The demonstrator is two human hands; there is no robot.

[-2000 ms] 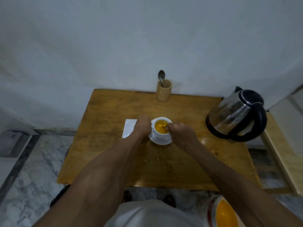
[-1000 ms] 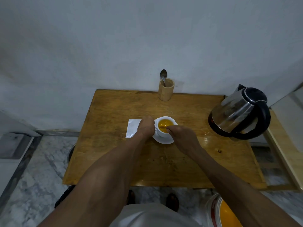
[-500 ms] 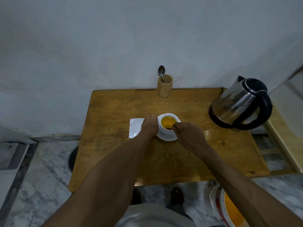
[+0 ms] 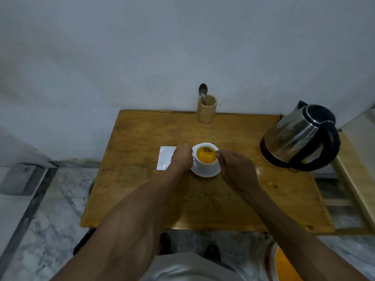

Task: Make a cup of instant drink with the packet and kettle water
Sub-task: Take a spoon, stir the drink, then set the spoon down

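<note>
A white cup full of orange drink stands on a white saucer in the middle of the wooden table. My left hand grips the cup's left side at the handle. My right hand pinches a spoon whose bowl dips into the drink. The white packet lies flat just left of my left hand. The steel kettle with a black handle stands at the table's right edge.
A wooden holder with another spoon stands at the table's back edge against the wall. A wooden rack sits to the right. On the marble floor, bottom right, is a container with orange contents.
The spoon has shifted around inside the cup while my right hand stirs. My left hand stays on the cup. The camera view has drifted slightly.
</note>
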